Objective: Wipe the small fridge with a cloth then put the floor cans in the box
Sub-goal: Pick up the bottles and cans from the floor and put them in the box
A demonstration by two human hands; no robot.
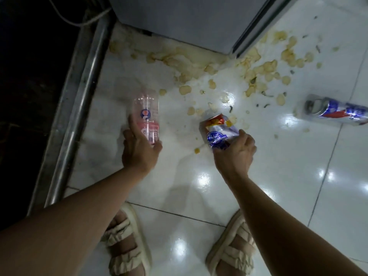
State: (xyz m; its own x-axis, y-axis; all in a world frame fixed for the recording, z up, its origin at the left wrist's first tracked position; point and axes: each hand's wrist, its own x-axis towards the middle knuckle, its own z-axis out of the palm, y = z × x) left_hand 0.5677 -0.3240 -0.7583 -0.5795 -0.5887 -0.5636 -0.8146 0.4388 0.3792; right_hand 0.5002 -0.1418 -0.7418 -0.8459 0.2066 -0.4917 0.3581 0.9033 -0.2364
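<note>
My left hand (140,150) grips a clear plastic bottle with a pink label (147,116), held just above the white tiled floor. My right hand (236,151) grips a crushed blue, white and red can (218,131) by its lower end. A second can (336,112), uncrushed, lies on its side on the floor at the far right, its open top facing left. The small grey fridge (179,20) stands at the top of the view, only its lower body showing. No box or cloth is in view.
Crushed chips and yellowish stains (199,64) are scattered over the floor in front of the fridge. A metal door-track rail (79,100) runs diagonally along the left, with darkness beyond it. My feet in beige sandals (127,242) stand at the bottom.
</note>
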